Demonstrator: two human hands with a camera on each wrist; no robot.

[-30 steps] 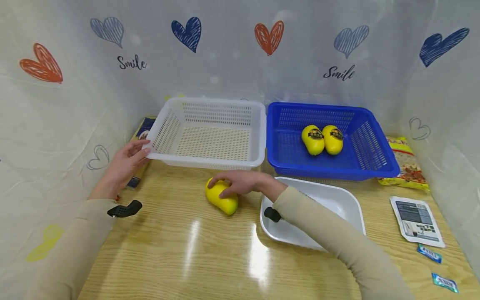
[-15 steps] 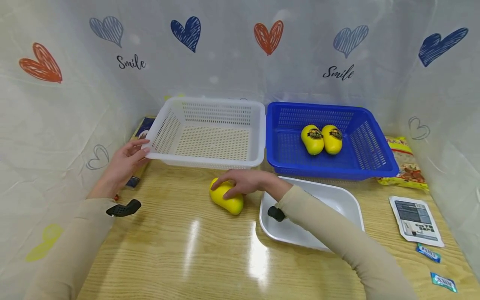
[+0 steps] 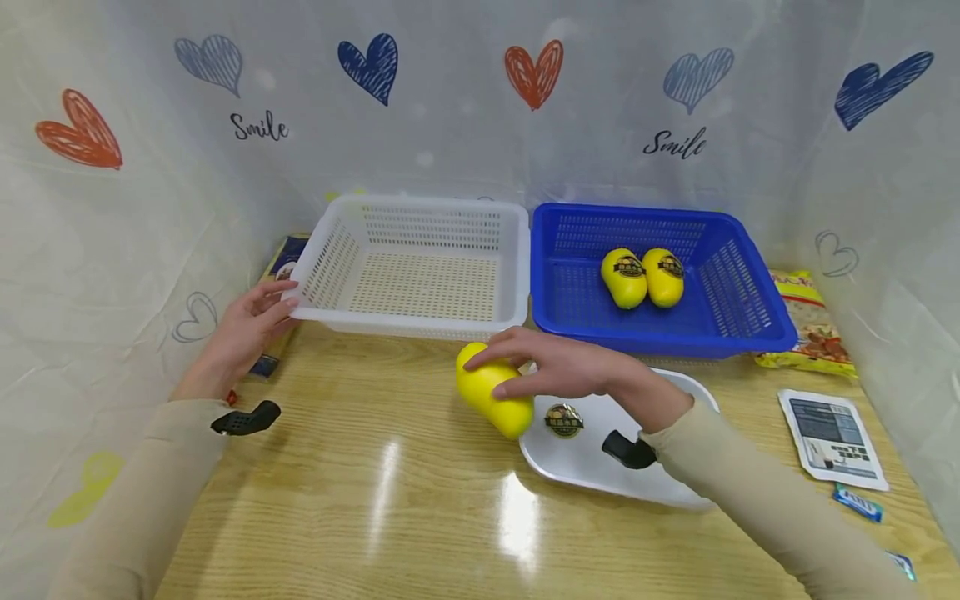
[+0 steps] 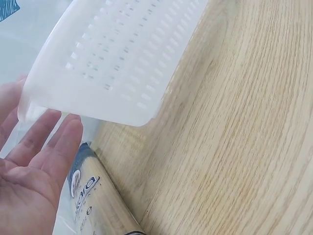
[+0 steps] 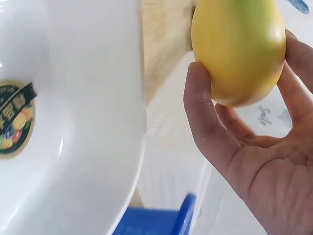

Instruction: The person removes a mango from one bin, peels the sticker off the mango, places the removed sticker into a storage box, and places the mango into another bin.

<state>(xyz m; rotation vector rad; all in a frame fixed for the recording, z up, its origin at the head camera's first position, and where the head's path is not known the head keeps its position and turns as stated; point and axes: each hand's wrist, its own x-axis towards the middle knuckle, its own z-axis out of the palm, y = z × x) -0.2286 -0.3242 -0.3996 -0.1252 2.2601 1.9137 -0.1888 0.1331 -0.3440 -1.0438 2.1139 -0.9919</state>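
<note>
From the head camera, the right hand (image 3: pixel 558 371) gripped the yellow mango (image 3: pixel 493 390), lifted beside the white tray (image 3: pixel 678 492). Left wrist: the left hand (image 4: pixel 29 166) lay flat-fingered against the white basket (image 4: pixel 117 58). Right wrist: fingers (image 5: pixel 205 122) wrapped the fruit. Carrying step, I'd judge; next needs a steady grip.

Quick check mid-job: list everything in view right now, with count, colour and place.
mango in hand: 1, yellow, over the white tray's left edge
mangoes: 2, yellow, in blue basket
blue basket: 1, back right
white basket: 1, back left
white tray: 1, round sticker inside
snack bag: 1, yellow, right of the blue basket
sachet: 1, white, right
packet: 1, dark, behind left hand
left hand: touches white basket corner
right hand: grips mango in hand
</note>
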